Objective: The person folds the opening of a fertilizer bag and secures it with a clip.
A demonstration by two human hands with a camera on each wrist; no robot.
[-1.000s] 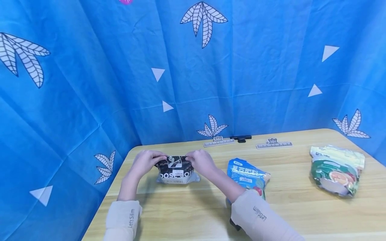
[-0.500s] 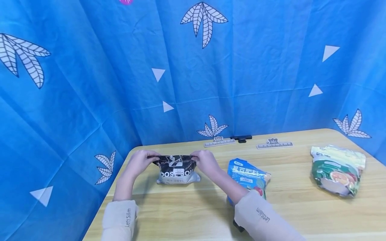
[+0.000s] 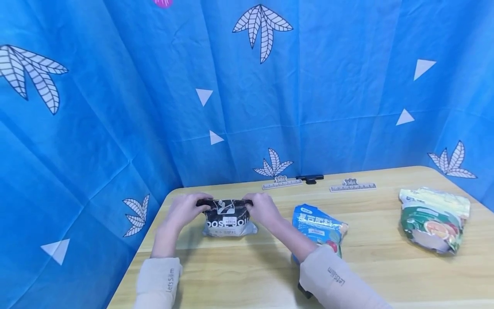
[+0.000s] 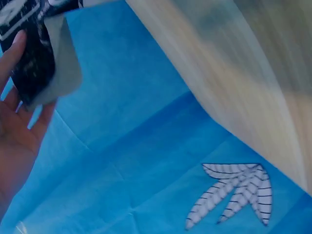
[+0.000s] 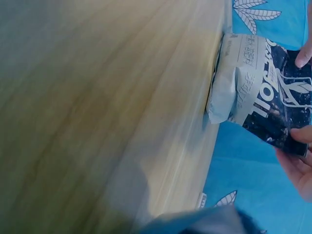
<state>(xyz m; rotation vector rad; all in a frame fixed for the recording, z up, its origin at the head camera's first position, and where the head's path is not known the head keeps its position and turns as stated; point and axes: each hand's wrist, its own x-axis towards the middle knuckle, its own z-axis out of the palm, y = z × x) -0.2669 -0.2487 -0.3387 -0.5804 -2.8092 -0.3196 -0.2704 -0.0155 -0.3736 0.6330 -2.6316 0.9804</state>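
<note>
A black and white soil bag (image 3: 227,223) stands on the table, its black top edge stretched between both hands. My left hand (image 3: 184,210) pinches the top left corner; in the left wrist view, the thumb lies on the front of the bag (image 4: 36,63) and the fingers behind it. The top right corner is pinched by my right hand (image 3: 263,209). In the right wrist view, that right hand (image 5: 300,163) has its thumb on the printed front, and the bag (image 5: 263,83) shows its pale lower part by the tabletop. The bag's back is hidden in the head view.
Right of the hands lies a blue bag (image 3: 316,225), partly covered by the right forearm. A green bag (image 3: 432,223) lies farther right. Along the back edge are a piano-key clip (image 3: 282,183), a black clip (image 3: 310,178) and a second piano-key clip (image 3: 353,186). A black object (image 3: 305,291) peeks from beneath the right sleeve.
The hands first moved apart, spreading the bag's top edge. Since then the left hand has come slightly inward and its fingers have shifted on the corner. The other bags and clips stay put.
</note>
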